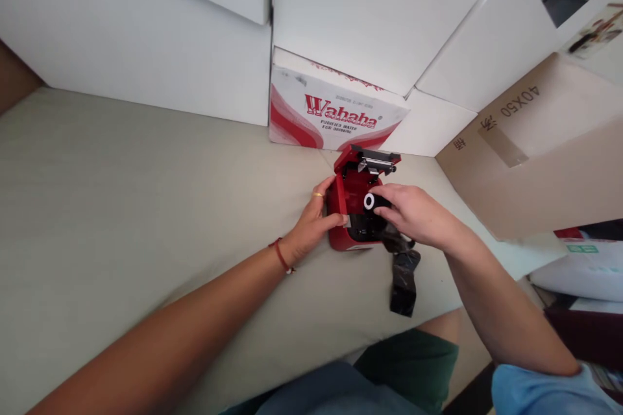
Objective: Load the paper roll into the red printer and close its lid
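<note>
A small red printer (346, 200) stands on the pale table (121, 207) with its lid tipped up and its black inside showing. My left hand (311, 225) grips the printer's left side, thumb on its front edge; a gold ring and a red wrist cord show. My right hand (413, 214) is closed on a black roll with a white core (372, 201), held over the open compartment. Black wrapping film (403, 275) trails from under this hand onto the table.
A red and white Wahaha carton (331, 110) stands just behind the printer. White boxes (146, 32) wall the back. A brown cardboard box marked 40X50 (540, 142) leans at the right. My knees sit at the near table edge.
</note>
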Motion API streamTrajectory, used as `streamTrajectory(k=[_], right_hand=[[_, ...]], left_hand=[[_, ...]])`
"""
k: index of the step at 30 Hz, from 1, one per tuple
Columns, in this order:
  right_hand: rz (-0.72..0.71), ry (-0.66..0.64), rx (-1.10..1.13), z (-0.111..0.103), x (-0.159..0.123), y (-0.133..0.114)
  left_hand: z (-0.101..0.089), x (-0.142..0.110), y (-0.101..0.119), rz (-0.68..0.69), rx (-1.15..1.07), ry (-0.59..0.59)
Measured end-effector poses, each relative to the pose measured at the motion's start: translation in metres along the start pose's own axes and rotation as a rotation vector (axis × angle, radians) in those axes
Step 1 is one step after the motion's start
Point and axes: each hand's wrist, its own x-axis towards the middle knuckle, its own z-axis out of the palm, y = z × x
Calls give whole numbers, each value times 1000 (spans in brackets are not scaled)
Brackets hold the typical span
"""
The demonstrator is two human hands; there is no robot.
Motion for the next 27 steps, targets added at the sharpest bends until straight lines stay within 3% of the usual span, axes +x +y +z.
streamTrajectory(k=[6,17,22,27], right_hand=[[71,-2,-117,26,40,-11],[21,-41,-73,29,64,-12],[-72,70,95,22,40,0],[-228,286,170,33,-27,0]], left_hand=[[-1,2,0,-48,-19,1],[-2,3,6,-70,-33,-25],[-4,4,6,-89,-35,-36],[-2,3,4,-50,-20,-22]])
